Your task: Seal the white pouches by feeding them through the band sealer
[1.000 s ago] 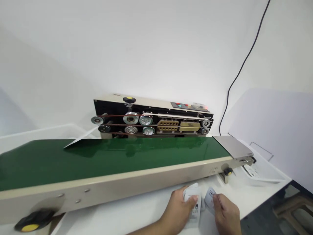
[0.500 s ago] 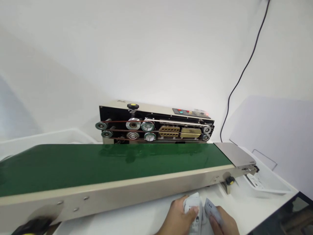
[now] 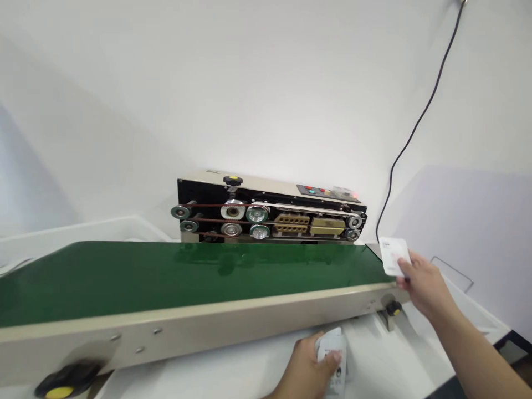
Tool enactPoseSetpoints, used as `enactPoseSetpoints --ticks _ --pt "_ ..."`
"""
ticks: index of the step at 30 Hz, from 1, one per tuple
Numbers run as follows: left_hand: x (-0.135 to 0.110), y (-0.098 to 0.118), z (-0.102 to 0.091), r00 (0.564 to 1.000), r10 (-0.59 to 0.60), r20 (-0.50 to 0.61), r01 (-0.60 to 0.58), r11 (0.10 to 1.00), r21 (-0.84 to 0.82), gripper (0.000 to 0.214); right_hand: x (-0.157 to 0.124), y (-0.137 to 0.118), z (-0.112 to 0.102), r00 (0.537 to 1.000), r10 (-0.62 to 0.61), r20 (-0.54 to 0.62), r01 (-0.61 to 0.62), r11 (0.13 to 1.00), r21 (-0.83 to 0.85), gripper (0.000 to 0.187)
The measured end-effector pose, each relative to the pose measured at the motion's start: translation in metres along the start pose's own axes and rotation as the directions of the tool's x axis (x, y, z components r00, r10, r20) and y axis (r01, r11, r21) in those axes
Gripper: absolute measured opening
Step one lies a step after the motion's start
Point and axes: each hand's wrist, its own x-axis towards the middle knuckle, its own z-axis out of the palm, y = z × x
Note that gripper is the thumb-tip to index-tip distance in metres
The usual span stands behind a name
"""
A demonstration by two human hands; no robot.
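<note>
My left hand is closed round a small stack of white printed pouches, low in front of the conveyor. Between the thumb and fingers of my right hand is a single white pouch, held up over the right end of the green conveyor belt. Behind the belt stands a band sealing machine with metal wheels, thin belts and brass-coloured blocks. The pouch in my right hand partly covers the metal plate at the belt's right end.
A black cable runs down the white wall to the machine's right. White bins stand at both ends of the conveyor. Black knobs with yellow caps, one at lower left, stick out from the conveyor's front.
My right hand has moved up and right from beside the stack, carrying one pouch to the conveyor's right end. My left hand stays low with the stack. The view has shifted slightly.
</note>
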Motion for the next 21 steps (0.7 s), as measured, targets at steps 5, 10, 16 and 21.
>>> enactPoseSetpoints --ticks 5,10,16,21 --pt "0.003 -0.008 0.000 1.000 0.010 -0.010 -0.010 1.000 -0.019 0.022 0.066 -0.008 0.024 0.969 0.244 0.034 -0.246 0.966 0.073 0.011" --pt "0.003 -0.006 0.000 1.000 0.001 -0.009 -0.001 1.000 0.010 0.018 0.082 -0.003 0.041 0.961 0.276 0.020 -0.276 0.961 0.009 0.013" --pt "-0.002 0.005 0.002 1.000 -0.024 -0.017 0.024 0.999 -0.029 0.016 0.084 -0.002 0.050 0.937 0.349 -0.001 -0.349 0.937 -0.003 0.012" --pt "-0.004 0.009 0.005 0.996 -0.074 -0.042 0.071 0.995 -0.064 0.020 0.084 -0.007 0.055 0.928 0.373 0.013 -0.373 0.928 0.000 0.013"
